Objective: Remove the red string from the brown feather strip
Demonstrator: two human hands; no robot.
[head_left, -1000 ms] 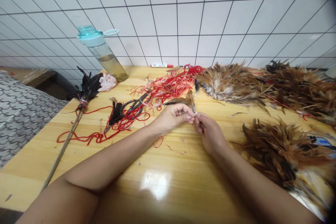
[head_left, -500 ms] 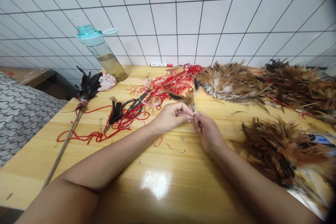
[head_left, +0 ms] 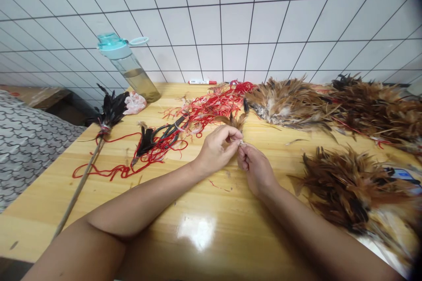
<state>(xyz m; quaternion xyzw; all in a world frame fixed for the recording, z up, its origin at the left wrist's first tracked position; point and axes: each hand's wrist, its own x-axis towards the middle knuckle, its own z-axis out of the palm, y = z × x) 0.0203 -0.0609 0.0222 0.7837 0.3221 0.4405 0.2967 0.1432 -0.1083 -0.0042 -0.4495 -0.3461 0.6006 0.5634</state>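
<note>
Above the glossy wooden table point(head_left: 204, 210), both hands' fingers point(head_left: 234, 137) pinch a wispy brown feather bundle point(head_left: 234, 121) by its quills.

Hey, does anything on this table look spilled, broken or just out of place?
Nothing looks spilled or broken. The water bottle appears to lean, possibly just lens distortion. Red cord lies in loose tangles, with stray snippets near the left hand and right hand, which pinch a small feather bundle.

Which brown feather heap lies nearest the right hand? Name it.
The dark brown feather heap at the table's near right: it lies beside the right hand; the two other heaps sit by the wall.
</note>
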